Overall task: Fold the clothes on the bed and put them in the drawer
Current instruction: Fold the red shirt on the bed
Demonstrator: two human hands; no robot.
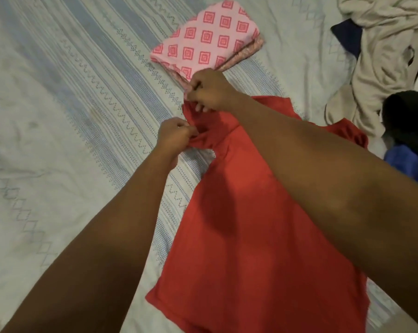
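Red shirt (251, 224) pinched at its top edge, probably a sleeve, by left hand (174, 138) and right hand (209, 92), near pink stack (208, 42). Sleeve best drawn inward, then smoothed flat.

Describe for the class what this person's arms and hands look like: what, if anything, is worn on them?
Both arms are bare as far up as the frame shows: the left arm and right arm carry no sleeve, watch or bracelet. The left hand and right hand are ungloved. Whether any ring is worn cannot be told.
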